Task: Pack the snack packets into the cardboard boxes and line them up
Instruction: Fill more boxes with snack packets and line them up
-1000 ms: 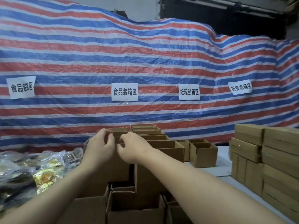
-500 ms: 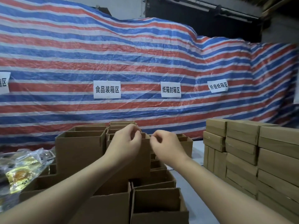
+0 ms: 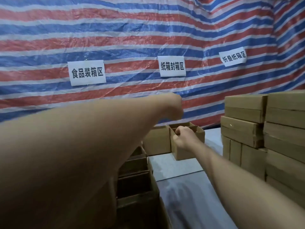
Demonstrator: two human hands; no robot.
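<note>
Cardboard boxes [image 3: 137, 182] stood open in a row on the white table [image 3: 189, 195], and I saw no snack packets anywhere. My right hand [image 3: 183, 138] pinched the near rim of the open box [image 3: 189, 149] at the far end of that row. My left hand [image 3: 173, 106] hung curled above that box; I could not tell if it held anything. Shut boxes [image 3: 270, 134] were stacked to the right of it. I judged most packing was left.

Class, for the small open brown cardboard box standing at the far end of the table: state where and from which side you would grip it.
Grip the small open brown cardboard box by its near top rim, coming from above: it stands upright, open-topped, as the right hand does.
</note>
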